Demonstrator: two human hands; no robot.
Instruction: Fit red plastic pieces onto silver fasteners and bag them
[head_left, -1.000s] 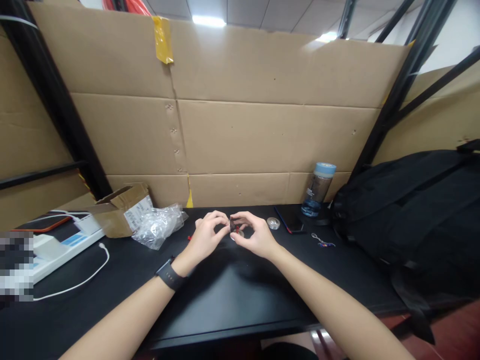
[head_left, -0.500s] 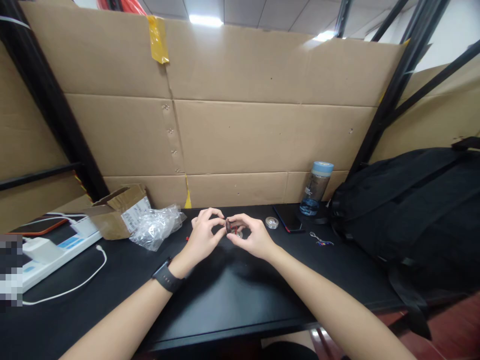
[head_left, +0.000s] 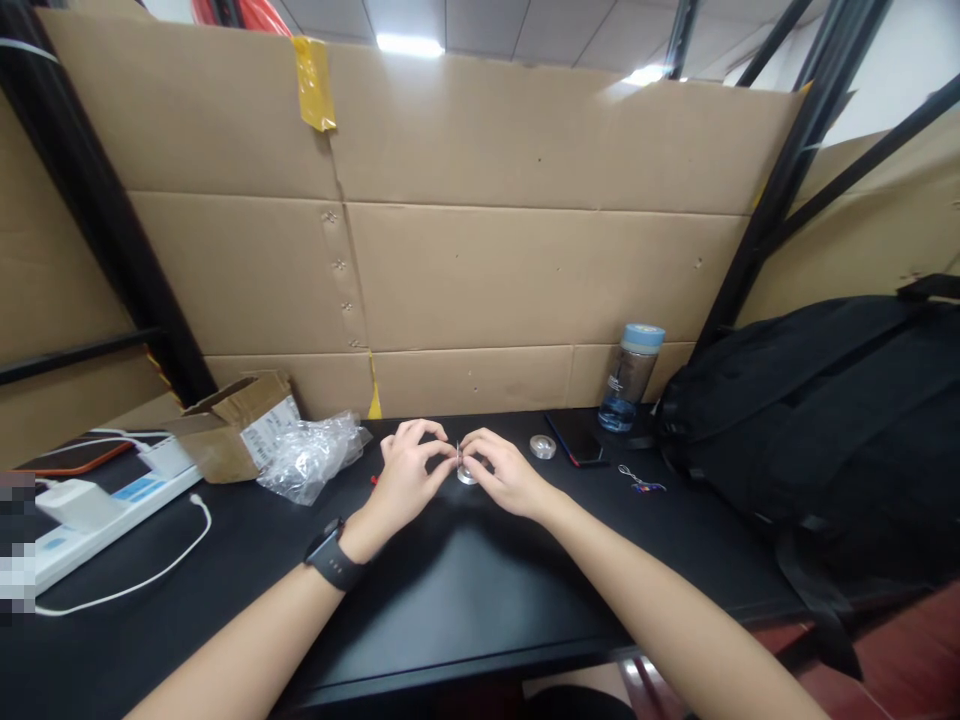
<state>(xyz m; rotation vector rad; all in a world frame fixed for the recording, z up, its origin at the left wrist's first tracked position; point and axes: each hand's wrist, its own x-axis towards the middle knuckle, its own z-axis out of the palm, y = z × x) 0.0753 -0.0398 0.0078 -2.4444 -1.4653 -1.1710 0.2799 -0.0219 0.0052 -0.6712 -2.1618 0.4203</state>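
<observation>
Both my hands meet over the far middle of the black desk [head_left: 465,590]. My left hand [head_left: 409,470], with a dark watch on its wrist, is curled, and its fingertips pinch a small thin part. My right hand [head_left: 504,472] is curled too and presses its fingertips on the same spot from the other side. Between the fingertips and under them lies a small round clear dish [head_left: 466,474]. A tiny red piece [head_left: 373,480] lies on the desk by my left hand. What exactly the fingers hold is too small to name.
Another small round dish [head_left: 541,446], a dark phone [head_left: 577,438], a blue-lidded water bottle [head_left: 628,377] and a small keyring [head_left: 642,480] lie right of my hands. A black backpack [head_left: 817,420] fills the right side. Left are a crumpled plastic bag [head_left: 311,455], a cardboard box [head_left: 232,420], a power strip [head_left: 97,515].
My hands have sunk a little towards the desk and closed in over the round dish. The dark red-tipped part seen between my fingers earlier no longer shows.
</observation>
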